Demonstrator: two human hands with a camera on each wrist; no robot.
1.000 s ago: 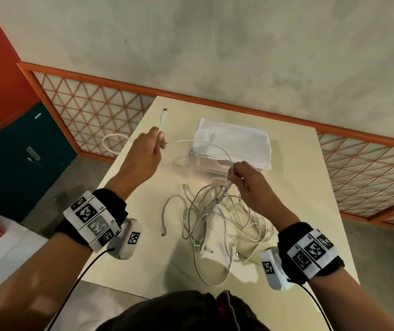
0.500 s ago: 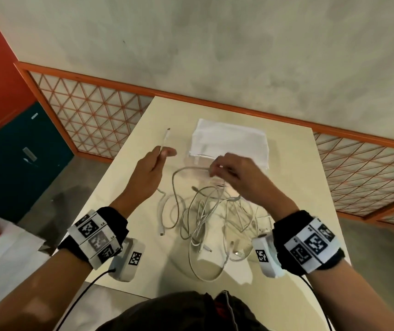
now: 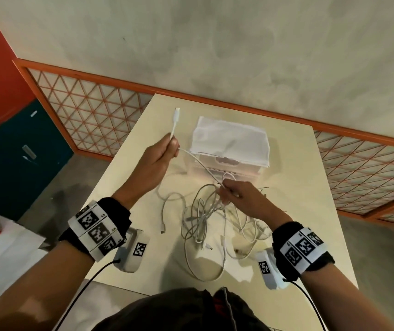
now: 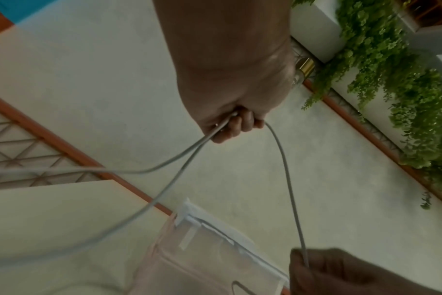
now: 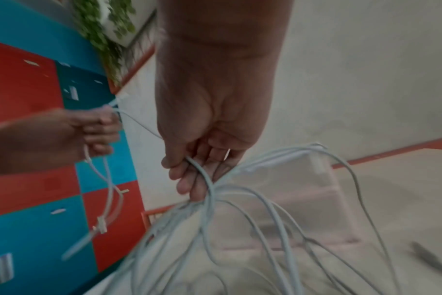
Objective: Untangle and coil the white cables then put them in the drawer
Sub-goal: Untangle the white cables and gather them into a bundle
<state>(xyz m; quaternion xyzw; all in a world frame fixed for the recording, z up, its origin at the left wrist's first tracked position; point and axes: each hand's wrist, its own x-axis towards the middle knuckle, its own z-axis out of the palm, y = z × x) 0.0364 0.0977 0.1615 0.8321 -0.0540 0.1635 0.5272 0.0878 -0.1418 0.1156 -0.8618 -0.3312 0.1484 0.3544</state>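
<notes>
A tangle of white cables [image 3: 205,218] lies on the cream table [image 3: 294,211] in front of me. My left hand [image 3: 165,151] grips one white cable near its plug end [image 3: 175,118], which sticks up past the fingers; in the left wrist view a loop of that cable [image 4: 285,179] hangs from the fist [image 4: 235,123]. From there the cable runs taut to my right hand [image 3: 229,194], which pinches it above the tangle [image 5: 215,219]. A small translucent drawer unit [image 3: 227,168] with a white cloth [image 3: 229,142] on top stands behind the hands.
Behind the table rise a grey wall and an orange lattice rail [image 3: 95,111]. Teal and red cabinets [image 3: 12,151] stand at the left. Loose plug ends [image 3: 162,231] lie on the table near its front. Green plants [image 4: 404,79] show in the left wrist view.
My left hand has risen and moved back with the plug end. My right hand has slid right and nearer along the cable, which is now stretched between the hands.
</notes>
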